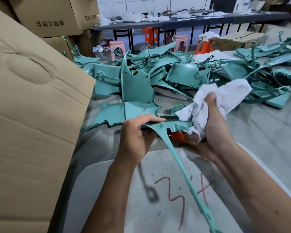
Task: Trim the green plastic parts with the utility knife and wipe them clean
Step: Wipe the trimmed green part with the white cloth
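My left hand grips the green part at its wide end, thumb on top and fingers curled underneath, so the piece stays flat and steady in front of me while I wipe it. My right hand is bunched round the white rag, pressing a fold of it against the part's right edge; most of the cloth spills loose above my knuckles. Something orange shows just under that hand. It may be the knife, tucked there so I need not put it down, but I cannot tell.

The part's long thin arm runs down toward me over the tabletop, which bears red and black scrawl, and passes between my forearms. That arm looks flexible, so I judge it would whip about if I turned the piece quickly.

A big cardboard box stands close on my left and limits any swing that way. Ahead lies the heap of green parts, its nearest pieces just beyond my hands. The freer room is to my right.
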`<action>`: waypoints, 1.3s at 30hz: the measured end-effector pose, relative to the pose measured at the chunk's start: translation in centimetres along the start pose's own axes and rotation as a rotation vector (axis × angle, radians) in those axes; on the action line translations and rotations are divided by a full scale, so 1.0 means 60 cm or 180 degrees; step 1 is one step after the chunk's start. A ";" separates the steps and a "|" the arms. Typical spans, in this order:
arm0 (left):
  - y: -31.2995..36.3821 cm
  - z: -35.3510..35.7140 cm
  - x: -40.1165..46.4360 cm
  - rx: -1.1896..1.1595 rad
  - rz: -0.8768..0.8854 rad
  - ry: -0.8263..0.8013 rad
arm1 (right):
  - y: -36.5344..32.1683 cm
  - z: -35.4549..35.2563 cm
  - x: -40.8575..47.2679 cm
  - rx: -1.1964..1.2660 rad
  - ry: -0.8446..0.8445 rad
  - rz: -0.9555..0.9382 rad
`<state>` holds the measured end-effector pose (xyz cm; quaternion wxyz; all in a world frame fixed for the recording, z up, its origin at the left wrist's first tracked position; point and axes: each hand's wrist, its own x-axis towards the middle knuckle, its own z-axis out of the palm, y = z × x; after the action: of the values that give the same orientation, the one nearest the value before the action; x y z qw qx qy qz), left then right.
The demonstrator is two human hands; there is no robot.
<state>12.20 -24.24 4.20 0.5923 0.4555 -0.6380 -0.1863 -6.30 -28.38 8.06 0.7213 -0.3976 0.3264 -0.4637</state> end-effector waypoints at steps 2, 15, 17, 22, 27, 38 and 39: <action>0.011 0.002 0.002 -0.0244 -0.0252 0.0102 | -0.006 -0.013 0.010 0.0019 0.0630 -0.0306; 0.014 0.021 0.003 -0.1050 -0.1233 0.1070 | 0.038 0.006 -0.006 -0.0929 -0.0400 -0.0716; 0.014 0.019 0.004 -0.1259 -0.1271 0.1181 | 0.035 0.014 -0.009 -0.0977 -0.0307 -0.0731; 0.012 0.008 0.008 -0.1254 -0.1351 0.1248 | 0.031 -0.001 -0.005 -0.2225 -0.0254 -0.1622; 0.005 -0.013 0.013 -0.1499 -0.1774 0.1703 | 0.008 -0.003 -0.003 -0.0962 0.0290 -0.2031; 0.013 0.001 0.012 -0.1177 -0.1699 0.1985 | 0.057 0.029 -0.007 -0.2585 -0.0026 -0.1609; 0.017 0.007 0.013 -0.1291 -0.1776 0.1953 | 0.059 0.023 -0.001 -0.2752 0.0161 -0.1761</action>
<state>11.56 -24.47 5.37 0.7581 0.5188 -0.2369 -0.3163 -3.69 -27.03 5.60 0.3332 -0.7197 0.3882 -0.4693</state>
